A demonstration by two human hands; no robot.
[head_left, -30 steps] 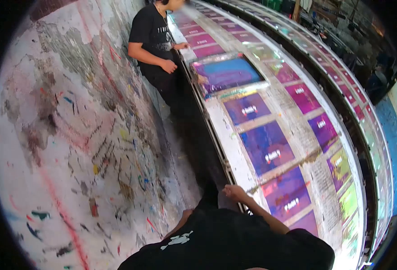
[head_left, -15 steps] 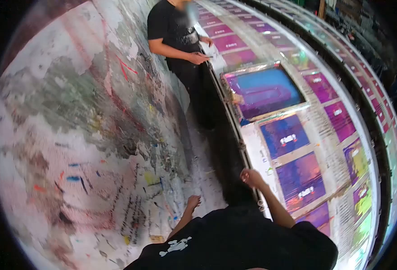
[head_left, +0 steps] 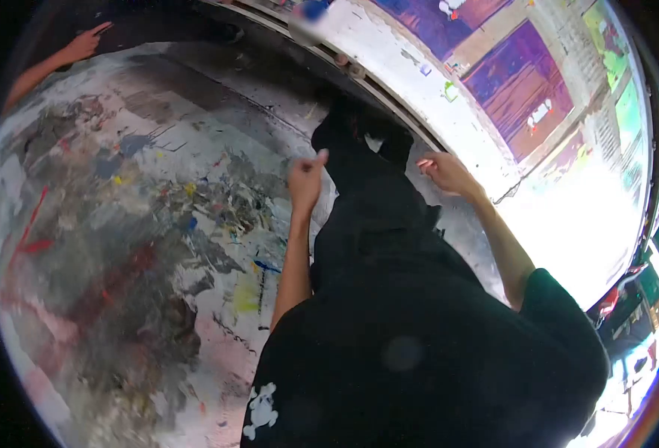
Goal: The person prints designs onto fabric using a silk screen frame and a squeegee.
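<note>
As the person stands between a paint-smeared wall (head_left: 120,224) and a long white table (head_left: 419,89), both arms reach forward at either side of dark trousers (head_left: 374,201). The right hand (head_left: 449,175) is just beside the table's near edge, its fingers loosely bent and released; whether it touches the edge cannot be told. The left hand (head_left: 305,183) is on the wall side, thumb up, its fingers curled out of sight, so how tightly they close cannot be told. The table runs along the person's right, bearing a purple print (head_left: 520,93) with a small white mark, near the right hand. Bright glare whitens the table's nearer part. At the upper left, well apart, another person's hand (head_left: 83,45) extends a finger.
</note>
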